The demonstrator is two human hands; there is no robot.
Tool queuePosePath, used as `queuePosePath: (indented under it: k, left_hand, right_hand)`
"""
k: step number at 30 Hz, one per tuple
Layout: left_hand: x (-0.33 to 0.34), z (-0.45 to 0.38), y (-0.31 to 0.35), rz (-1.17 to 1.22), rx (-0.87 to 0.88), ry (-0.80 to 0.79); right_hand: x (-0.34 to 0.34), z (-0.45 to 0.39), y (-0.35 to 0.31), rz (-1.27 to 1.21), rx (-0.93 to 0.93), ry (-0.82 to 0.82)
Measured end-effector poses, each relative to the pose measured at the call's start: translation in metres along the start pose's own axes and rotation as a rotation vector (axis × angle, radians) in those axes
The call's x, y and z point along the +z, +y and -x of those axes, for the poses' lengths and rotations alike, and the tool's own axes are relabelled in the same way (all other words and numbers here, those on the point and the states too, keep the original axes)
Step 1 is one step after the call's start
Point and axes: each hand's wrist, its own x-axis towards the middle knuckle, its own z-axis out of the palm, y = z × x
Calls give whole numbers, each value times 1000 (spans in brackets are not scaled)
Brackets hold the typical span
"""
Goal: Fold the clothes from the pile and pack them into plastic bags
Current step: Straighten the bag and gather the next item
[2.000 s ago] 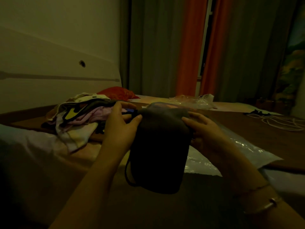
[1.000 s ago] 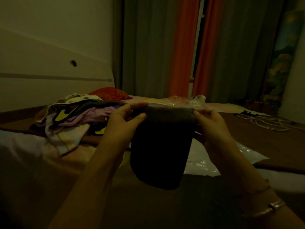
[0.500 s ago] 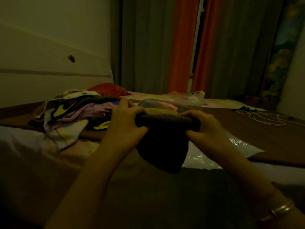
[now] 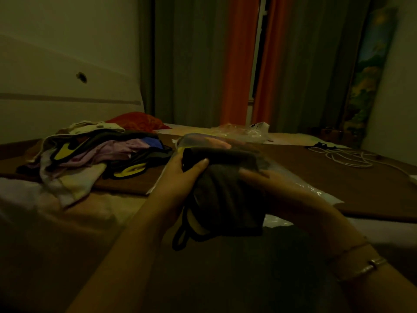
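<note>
the left hand [image 4: 180, 177] and right hand [image 4: 266, 184] both grip a soft, dark folded garment [image 4: 225, 199] above the bed, over a crinkly clear bag [image 4: 311, 190]. half a second ago it hung longer; now it is bunched thicker. the pile [image 4: 90, 154] lies left.

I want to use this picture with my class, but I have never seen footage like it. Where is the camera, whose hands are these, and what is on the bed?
No machine here: a person wears a camera on the head, looking down at their own hands. The left hand and right hand both grip a dark folded garment. To the left lies a pile of mixed-colour clothes. Behind the hands sits a clear plastic bag that seems to hold clothes, and a flat plastic sheet lies on the dark brown bed cover.
</note>
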Motion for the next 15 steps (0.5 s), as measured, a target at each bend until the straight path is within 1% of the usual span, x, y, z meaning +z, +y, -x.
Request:
queuePosePath:
  k: [2, 4, 6, 7, 8, 10, 13, 15]
  left_hand:
    - [-4, -4, -4, -15, -73, -58]
    - [-6, -4, -8, -112, -149, -172]
    - [-5, -2, -13, -346, -143, -226]
    - [-2, -2, -16, -445, -120, -221]
    - [3, -1, -18, -484, -100, -202]
    - [14, -2, -21, -442, -79, -187]
    - [32, -10, -28, -408, -12, -159]
    - [40, -18, -32, -395, 29, -129]
  right_hand:
    - [-6, 1, 4, 139, 48, -87]
    - [-9, 0, 10, 232, 42, -49]
    - [-8, -5, 20, 426, -62, 92]
    - [-8, -8, 26, 575, -156, 198]
    - [-8, -12, 31, 737, -255, 304]
    - [-7, -25, 41, 952, -374, 439]
    - [-10, -51, 54, 1113, -494, 535]
    - [-18, -69, 62, 1261, -518, 581]
